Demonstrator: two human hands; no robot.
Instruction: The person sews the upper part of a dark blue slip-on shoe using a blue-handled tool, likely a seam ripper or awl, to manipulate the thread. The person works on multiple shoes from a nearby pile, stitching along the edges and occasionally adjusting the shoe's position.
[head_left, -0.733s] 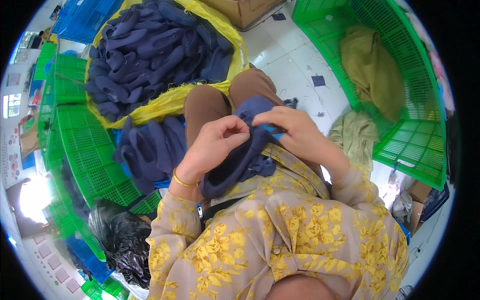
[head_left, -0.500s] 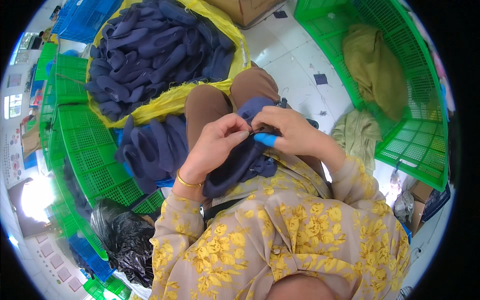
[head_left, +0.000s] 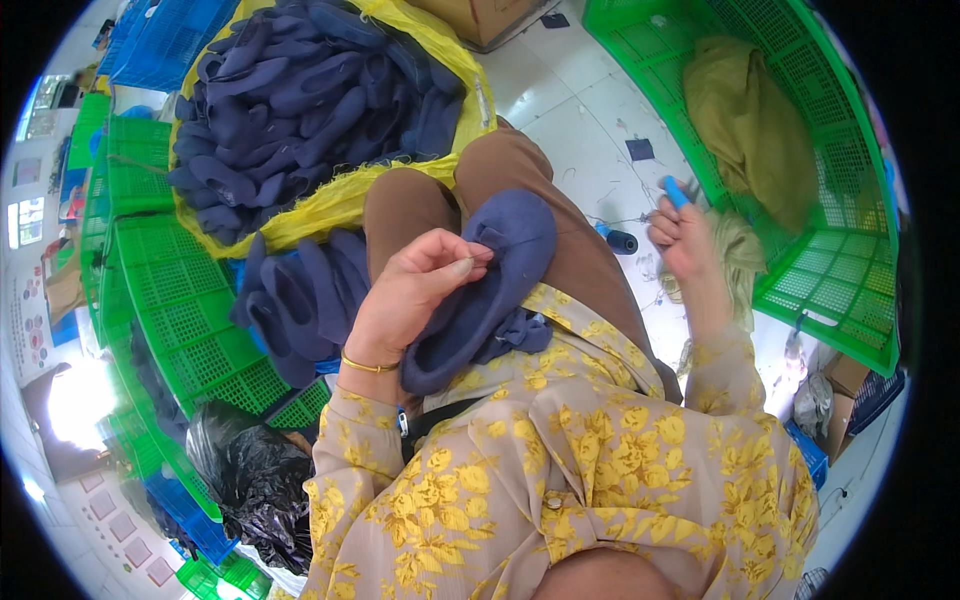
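Observation:
A navy felt slipper [head_left: 522, 235] rests across my lap, its opening facing up and its toe pointing away from me. My left hand [head_left: 425, 280] is closed in a pinch at the edge of that opening, near a small raised fold. Out to the right, apart from the slipper, my right hand [head_left: 683, 235] is raised with curled fingers. A blue cover [head_left: 675, 192] sits on one of its fingers. Whatever that hand pinches is too small to make out. Crumpled navy fabric [head_left: 517, 336] lies against my shirt beside the slipper.
A yellow sack [head_left: 478, 105] full of navy slippers stands ahead on the left. More slippers [head_left: 300, 305] lie left of my knees, by green crates [head_left: 180, 290]. At right, a green crate [head_left: 850, 290] holds olive cloth [head_left: 750, 120]. A dark cylinder [head_left: 622, 242] lies beyond my right leg.
My right hand has left the slipper and swung out to the right, uncovering the slipper's toe. My left hand has stayed at the slipper's opening.

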